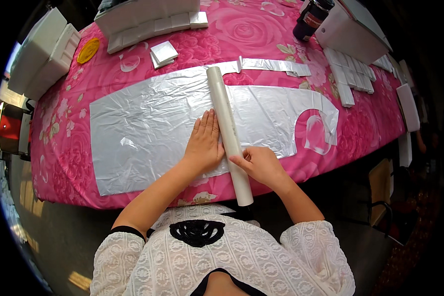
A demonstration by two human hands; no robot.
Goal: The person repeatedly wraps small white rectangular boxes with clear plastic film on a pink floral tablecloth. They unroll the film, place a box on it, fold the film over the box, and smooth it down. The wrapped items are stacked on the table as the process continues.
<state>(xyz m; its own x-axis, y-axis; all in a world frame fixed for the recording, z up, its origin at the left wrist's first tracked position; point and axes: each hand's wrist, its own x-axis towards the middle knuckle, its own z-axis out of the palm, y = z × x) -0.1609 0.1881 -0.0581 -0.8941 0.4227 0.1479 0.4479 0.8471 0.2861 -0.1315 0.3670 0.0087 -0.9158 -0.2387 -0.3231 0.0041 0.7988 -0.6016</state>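
A thin, shiny, whitish plastic sheet (133, 138) lies spread and wrinkled across the table, shaped like a disposable apron. At its right end is a curved cutout, and a narrow strip (271, 65) of the same film runs along the far side. A long pale tube (223, 106) lies across the sheet, its near end reaching past the table's front edge. My left hand (205, 143) rests flat on the film, fingers stretched forward against the tube's left side. On the tube's right side, my right hand (261, 165) has curled fingers, its thumb on the tube.
A pink floral cloth (251, 29) covers the table. Small folded white packets (163, 53) lie beyond the sheet; stacked packets (348, 74) lie right. White boxes (145, 17) stand at the back, near a dark bottle (312, 20). A yellow lid-like disc (88, 51) sits far left.
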